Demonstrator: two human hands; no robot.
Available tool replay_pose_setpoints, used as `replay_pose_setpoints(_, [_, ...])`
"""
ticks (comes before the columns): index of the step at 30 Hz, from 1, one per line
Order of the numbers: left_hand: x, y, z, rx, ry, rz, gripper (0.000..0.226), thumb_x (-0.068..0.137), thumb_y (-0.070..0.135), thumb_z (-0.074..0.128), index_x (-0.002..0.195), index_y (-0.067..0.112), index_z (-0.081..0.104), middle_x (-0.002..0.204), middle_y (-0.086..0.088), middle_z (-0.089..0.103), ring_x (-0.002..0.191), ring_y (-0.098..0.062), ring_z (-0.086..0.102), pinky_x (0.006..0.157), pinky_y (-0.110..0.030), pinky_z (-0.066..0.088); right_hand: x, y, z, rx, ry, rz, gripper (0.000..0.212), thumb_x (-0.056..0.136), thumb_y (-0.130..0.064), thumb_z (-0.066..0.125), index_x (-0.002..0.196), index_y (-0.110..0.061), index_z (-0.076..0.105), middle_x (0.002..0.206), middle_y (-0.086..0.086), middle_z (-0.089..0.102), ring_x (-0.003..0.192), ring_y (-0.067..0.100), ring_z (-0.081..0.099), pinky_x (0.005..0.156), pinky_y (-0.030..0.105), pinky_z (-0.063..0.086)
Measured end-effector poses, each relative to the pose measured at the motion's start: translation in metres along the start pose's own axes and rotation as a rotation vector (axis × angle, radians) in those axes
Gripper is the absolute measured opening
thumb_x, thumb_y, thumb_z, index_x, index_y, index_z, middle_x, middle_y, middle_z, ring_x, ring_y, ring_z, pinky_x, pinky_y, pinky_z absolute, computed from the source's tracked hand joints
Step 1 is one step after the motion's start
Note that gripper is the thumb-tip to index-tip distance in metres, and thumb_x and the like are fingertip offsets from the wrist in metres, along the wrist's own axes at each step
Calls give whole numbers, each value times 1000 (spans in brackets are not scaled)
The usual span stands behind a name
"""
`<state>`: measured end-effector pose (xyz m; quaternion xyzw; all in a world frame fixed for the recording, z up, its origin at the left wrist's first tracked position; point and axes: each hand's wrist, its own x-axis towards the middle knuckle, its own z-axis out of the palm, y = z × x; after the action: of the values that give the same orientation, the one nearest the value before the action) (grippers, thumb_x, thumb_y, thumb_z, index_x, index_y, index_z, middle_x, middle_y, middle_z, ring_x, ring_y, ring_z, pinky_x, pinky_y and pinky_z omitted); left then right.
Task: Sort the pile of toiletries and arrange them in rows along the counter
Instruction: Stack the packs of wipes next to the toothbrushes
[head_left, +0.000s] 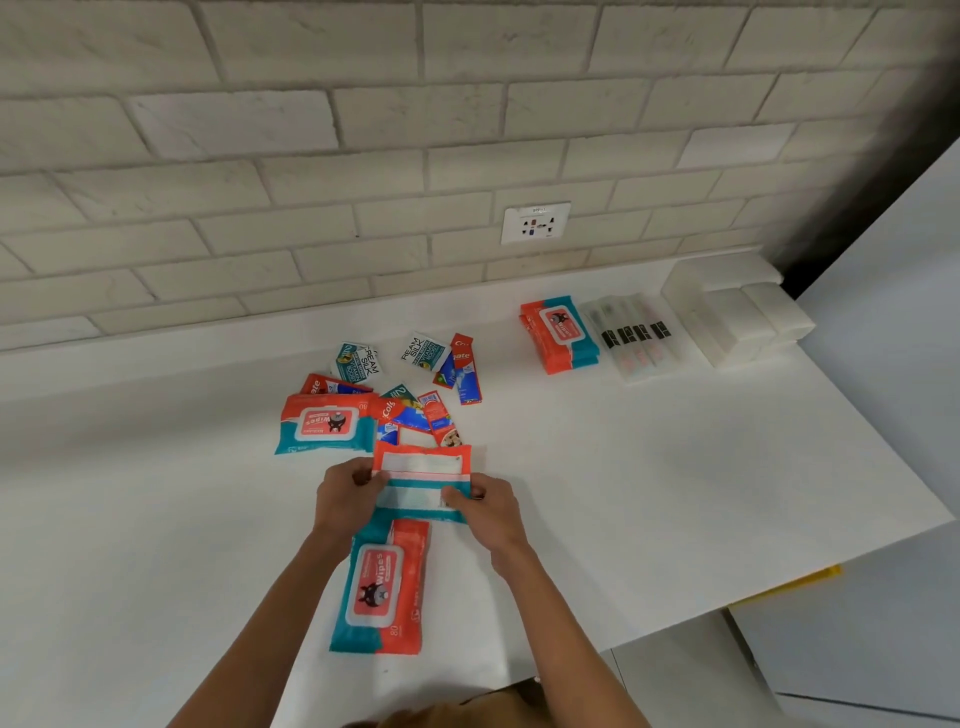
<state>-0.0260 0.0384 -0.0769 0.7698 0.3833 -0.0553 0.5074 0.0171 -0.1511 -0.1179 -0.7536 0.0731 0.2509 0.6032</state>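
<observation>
The left grip (345, 493) pinches the left edge of the held wipes pack (423, 470), and the right grip (485, 506) pinches its lower right edge. The pack lies back side up between them. Both bare forearms reach in from the lower frame, wrists angled inward. Just nearer than the grips, the near wipes pack (384, 587) lies face up on the white desk (675, 467). Just beyond the grips sits the pile: the far wipes pack (327, 423), toothpaste boxes (465, 369) and sachets (423, 351). Well to the right of the grips, a wipes stack (561, 335), toothbrush packs (631, 335) and white boxes (737, 322) lie side by side near the brick wall (311, 156), which carries 1 socket (536, 223).
</observation>
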Motion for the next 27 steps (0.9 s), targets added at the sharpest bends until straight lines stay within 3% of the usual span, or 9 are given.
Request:
replay_pose_setpoints(4, [-2,9,0,-134,24,68,7,100,23,67,106,21,68,111,3,71,108,-25,68,91,-44,61,-12,-13,-10,30,28,-130,29,92,-25,84,116,-38,72,114,-17,75,108,12,70,93,33,63])
replay_pose_setpoints(7, [-10,21,3,-281,33,102,13,100,24,66,113,23,68,115,0,70,112,-25,66,96,-47,59,-24,-28,-19,-1,43,-327,29,93,-22,82,115,-35,69,117,-22,73,115,3,65,98,30,58])
replay_pose_setpoints(11, [-30,40,7,-604,-114,78,21,105,21,58,122,26,67,117,-7,73,107,-28,74,86,-39,62,-41,-43,-30,-50,54,-543,30,94,-24,83,120,-32,70,126,-20,69,125,9,63,95,26,59])
replay_pose_setpoints(14, [-43,52,9,-786,-179,53,28,107,20,51,130,29,64,111,-11,76,101,-28,76,85,-43,63,-45,-38,-38,-109,90,-627,37,90,-27,87,123,-33,72,141,-17,60,137,12,56,95,26,60])
replay_pose_setpoints(18, [-46,60,18,-895,-139,-69,28,109,33,46,132,27,60,109,-8,78,98,-27,77,85,-48,61,-51,-28,-43,-152,95,-608,45,86,-25,90,124,-41,71,152,-13,50,147,9,45,100,22,57])
replay_pose_setpoints(22, [-42,58,30,-819,-210,-151,34,103,54,48,119,30,66,109,-2,78,97,-27,77,87,-53,61,-56,-23,-42,-288,113,-559,50,87,-22,90,123,-49,69,150,-20,52,140,-4,47,103,14,51])
replay_pose_setpoints(25, [-38,49,38,-671,-299,-78,35,96,39,69,130,32,65,122,-3,75,103,-29,76,91,-58,59,-60,-23,-43,-218,75,-525,56,88,-16,87,124,-53,66,143,-25,55,137,-1,52,102,16,53])
replay_pose_setpoints(27, [-38,48,41,-646,-353,-61,41,95,31,72,135,32,62,124,-1,74,106,-28,75,92,-58,59,-61,-23,-46,-141,64,-498,54,90,-11,83,127,-47,67,144,-21,58,138,2,53,101,22,56])
